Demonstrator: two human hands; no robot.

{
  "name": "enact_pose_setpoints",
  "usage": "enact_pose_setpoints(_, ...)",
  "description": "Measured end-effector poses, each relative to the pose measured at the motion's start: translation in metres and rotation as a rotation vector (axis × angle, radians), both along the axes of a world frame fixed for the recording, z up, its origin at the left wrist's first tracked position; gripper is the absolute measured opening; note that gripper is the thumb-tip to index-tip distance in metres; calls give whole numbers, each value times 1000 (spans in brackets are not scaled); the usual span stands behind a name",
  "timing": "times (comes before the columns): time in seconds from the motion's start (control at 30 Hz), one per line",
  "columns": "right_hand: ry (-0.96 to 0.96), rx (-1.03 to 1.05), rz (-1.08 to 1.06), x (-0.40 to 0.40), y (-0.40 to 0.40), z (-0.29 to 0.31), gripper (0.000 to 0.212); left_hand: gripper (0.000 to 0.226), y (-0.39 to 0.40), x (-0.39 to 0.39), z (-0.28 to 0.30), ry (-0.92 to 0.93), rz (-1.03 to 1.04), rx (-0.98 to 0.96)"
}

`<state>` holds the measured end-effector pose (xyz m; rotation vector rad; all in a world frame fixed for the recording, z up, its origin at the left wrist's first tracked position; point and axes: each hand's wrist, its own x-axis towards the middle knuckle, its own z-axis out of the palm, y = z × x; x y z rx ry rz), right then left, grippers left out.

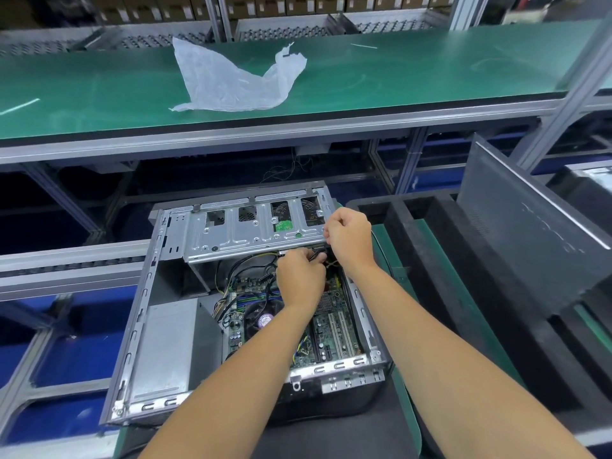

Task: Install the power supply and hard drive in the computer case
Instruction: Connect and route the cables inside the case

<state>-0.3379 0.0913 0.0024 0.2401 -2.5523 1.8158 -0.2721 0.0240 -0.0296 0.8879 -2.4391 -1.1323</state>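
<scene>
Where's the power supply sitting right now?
In the head view, the power supply lies in the near-left corner of the computer case, left of the motherboard.

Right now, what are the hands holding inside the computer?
The left hand grips black cables near their plug end, under the metal drive tray. The right hand pinches something there too; which part cannot be told.

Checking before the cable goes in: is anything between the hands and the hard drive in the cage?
Yes. The drive cage sheet metal covers the hard drive, seen only through cutouts. Both the left hand and right hand work at the cage's lower right edge, among black cables.
</scene>
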Motion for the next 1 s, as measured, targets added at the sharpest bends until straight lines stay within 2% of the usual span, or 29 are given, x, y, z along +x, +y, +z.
enact_pose_setpoints(0.13, -5, 0, -7, -1, 0, 0, 18, 49, 1, 0, 0, 1, 10, 1)
enact_pose_setpoints(0.3, -3, 5, -8, -2, -1, 0, 18, 19, -3, 1, 3, 9, -26, -98)
enact_pose_setpoints(0.43, -17, -7, -14, -2, 0, -1, 19, 8, -7, 1, 0, 76, -209, -253)
enact_pose_setpoints(0.6, -42, -47, -26, -3, 0, -2, 20, 15, -9, 2, -1, 133, -254, -350)
enact_pose_setpoints(0.83, -59, -62, -26, -5, 0, -3, 20, 11, -9, -2, 3, 168, -176, -316)
enact_pose_setpoints(1.0, -57, -69, -28, -7, 0, -6, 18, 6, -6, -2, -1, 68, -326, -387)
